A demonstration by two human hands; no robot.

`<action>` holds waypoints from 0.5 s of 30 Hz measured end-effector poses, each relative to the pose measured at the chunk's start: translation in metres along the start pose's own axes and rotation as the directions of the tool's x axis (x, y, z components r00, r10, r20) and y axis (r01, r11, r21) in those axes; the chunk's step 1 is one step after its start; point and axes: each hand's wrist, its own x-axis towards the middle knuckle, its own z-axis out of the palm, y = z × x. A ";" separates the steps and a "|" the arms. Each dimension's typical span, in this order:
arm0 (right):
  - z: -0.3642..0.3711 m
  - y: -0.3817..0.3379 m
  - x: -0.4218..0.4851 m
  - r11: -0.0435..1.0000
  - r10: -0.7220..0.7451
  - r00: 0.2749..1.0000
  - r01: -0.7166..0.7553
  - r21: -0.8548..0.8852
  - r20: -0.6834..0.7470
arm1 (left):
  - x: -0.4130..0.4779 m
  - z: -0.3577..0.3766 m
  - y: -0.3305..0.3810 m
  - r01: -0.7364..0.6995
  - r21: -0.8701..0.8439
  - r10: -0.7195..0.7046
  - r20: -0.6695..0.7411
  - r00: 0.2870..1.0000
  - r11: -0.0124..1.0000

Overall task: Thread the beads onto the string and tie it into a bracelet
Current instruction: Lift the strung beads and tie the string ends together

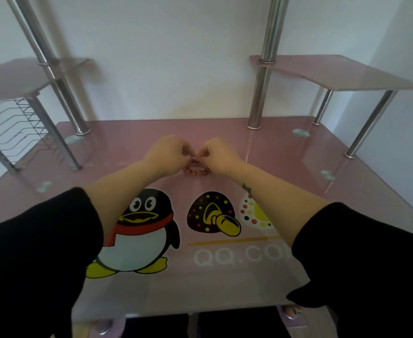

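Note:
A loop of small reddish-brown beads (197,170) hangs between my two hands, just above the pink glass desk (261,152). My left hand (167,152) and my right hand (219,153) meet fingertip to fingertip at the top of the loop, both pinched on it. The string itself is too thin to see, and my fingers hide the ends. Both forearms reach forward from black sleeves.
The desk top bears a printed penguin (139,228), a spotted mushroom (212,214) and white lettering. Chrome posts (259,93) rise at the back left and right. Raised pink shelves (335,71) flank the desk, and a wire rack (17,128) stands at the left.

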 end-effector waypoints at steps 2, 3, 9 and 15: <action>0.001 0.001 -0.002 0.998 0.014 0.999 -0.011 -0.060 0.046 | -0.001 0.004 0.000 -0.049 0.069 0.046 0.044 0.998 0.996; 0.001 0.002 -0.003 0.998 0.024 0.998 -0.020 -0.066 0.060 | -0.001 0.006 -0.001 -0.054 0.097 0.048 0.060 0.997 0.994; 0.002 0.006 -0.001 0.998 0.060 0.994 -0.060 -0.003 0.090 | 0.004 0.011 -0.004 -0.004 0.104 -0.006 0.100 0.995 0.995; 0.001 0.006 0.002 1.000 0.011 0.996 -0.010 -0.018 0.085 | 0.006 0.014 -0.001 -0.018 0.033 0.014 0.135 0.991 0.999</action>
